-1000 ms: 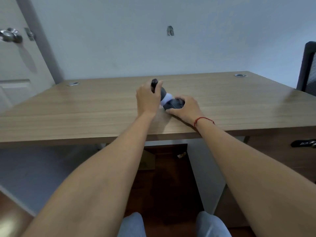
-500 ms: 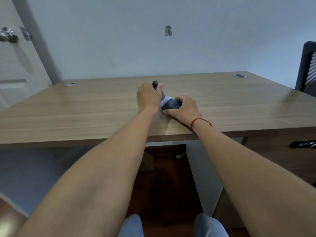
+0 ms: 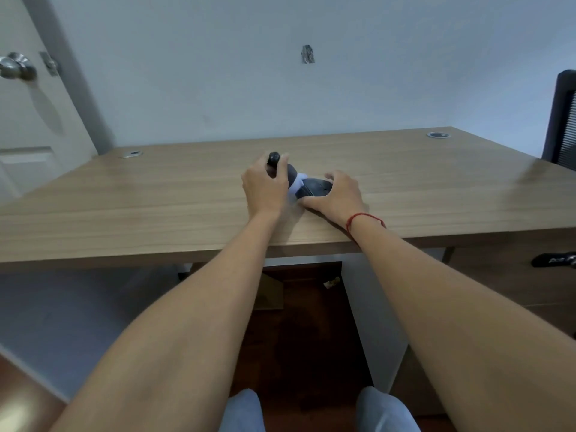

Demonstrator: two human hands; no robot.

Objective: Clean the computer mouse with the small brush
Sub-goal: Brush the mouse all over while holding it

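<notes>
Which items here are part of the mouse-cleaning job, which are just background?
In use:
small brush, gripped in left hand
computer mouse, steadied by right hand
desk under them

Background:
door knob
desk grommets
office chair
red wrist string

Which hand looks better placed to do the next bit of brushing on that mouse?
The left hand. It is closed around the brush, whose white bristles meet the mouse. The right hand is cupped over the mouse, steadying it on the desk.
</notes>
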